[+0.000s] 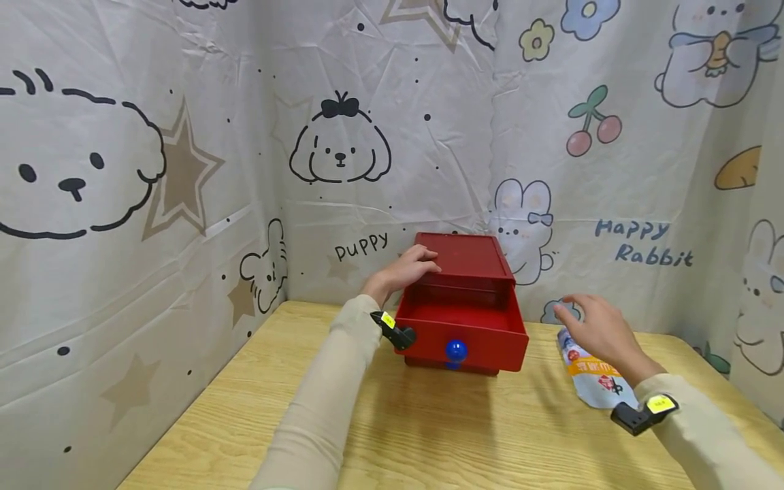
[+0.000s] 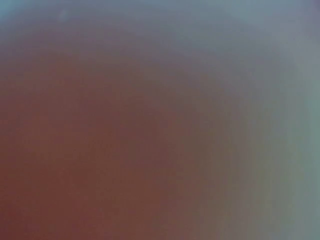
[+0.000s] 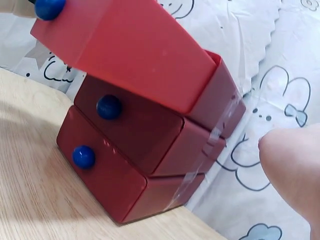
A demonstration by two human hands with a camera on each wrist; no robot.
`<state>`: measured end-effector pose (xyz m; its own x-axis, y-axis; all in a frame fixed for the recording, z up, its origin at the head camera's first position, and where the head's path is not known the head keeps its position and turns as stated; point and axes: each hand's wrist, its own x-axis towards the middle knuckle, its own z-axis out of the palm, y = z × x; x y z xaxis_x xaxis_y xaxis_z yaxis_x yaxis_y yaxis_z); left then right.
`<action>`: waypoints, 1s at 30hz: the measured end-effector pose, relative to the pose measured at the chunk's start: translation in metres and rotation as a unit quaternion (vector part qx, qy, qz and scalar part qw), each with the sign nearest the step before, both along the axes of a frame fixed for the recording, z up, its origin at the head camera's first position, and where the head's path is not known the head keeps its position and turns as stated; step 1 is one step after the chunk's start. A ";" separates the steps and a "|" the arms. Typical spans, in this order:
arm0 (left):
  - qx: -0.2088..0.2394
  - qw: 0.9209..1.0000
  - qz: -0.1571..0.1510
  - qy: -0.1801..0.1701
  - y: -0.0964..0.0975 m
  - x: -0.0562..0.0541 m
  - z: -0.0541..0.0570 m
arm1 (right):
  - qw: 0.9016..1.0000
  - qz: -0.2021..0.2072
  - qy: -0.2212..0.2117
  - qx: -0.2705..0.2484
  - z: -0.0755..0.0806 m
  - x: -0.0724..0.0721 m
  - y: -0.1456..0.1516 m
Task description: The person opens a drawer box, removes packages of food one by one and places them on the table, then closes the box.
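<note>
A red drawer cabinet [image 1: 464,255] stands on the table, its top drawer [image 1: 484,344] pulled out and showing a bare red inside. That drawer has a round blue knob [image 1: 456,350]. In the right wrist view, two lower drawers [image 3: 105,165] with blue knobs are closed. My left hand [image 1: 401,271] lies at the cabinet's upper left edge, fingers reaching over its top. To the right, my right hand [image 1: 603,330] is over a white and orange packet [image 1: 591,371], fingers loosely bent; contact cannot be made out. Part of that hand [image 3: 295,165] shows in the right wrist view.
The wooden table [image 1: 429,435] extends in front of and beside the cabinet. A printed curtain [image 1: 380,190] hangs close behind the cabinet and along both sides. Clear tape [image 3: 215,134] crosses the cabinet's side. The left wrist view is only a blur.
</note>
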<state>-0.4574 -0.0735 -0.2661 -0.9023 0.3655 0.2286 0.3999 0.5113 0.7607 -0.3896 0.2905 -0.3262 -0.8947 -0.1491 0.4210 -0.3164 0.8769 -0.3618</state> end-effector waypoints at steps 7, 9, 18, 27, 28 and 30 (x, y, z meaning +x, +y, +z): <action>0.000 1.000 -0.005 0.010 0.000 -0.010 -0.003 | 1.000 0.001 0.024 -0.004 0.016 0.006 -0.009; -0.001 1.000 -0.004 0.012 0.000 -0.015 -0.006 | 1.000 0.002 0.030 -0.001 0.020 0.008 -0.011; -0.002 1.000 -0.001 0.003 0.000 -0.020 -0.009 | 0.999 0.000 0.033 0.000 0.039 0.016 -0.021; 0.012 1.000 -0.017 0.001 -0.002 -0.031 -0.013 | 0.998 0.013 0.055 0.007 0.055 0.028 -0.034; 0.012 1.000 -0.017 0.003 -0.002 -0.031 -0.013 | 0.998 0.013 0.055 0.008 0.057 0.029 -0.035; 0.010 1.000 -0.016 0.002 -0.002 -0.031 -0.013 | 0.998 0.017 0.056 0.009 0.060 0.031 -0.038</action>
<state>-0.4880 -0.0755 -0.2790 -0.8889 0.3901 0.2400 0.4194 0.4825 0.7690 -0.3585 0.2528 -0.2664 -0.8368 -0.1869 0.5146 -0.3834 0.8710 -0.3073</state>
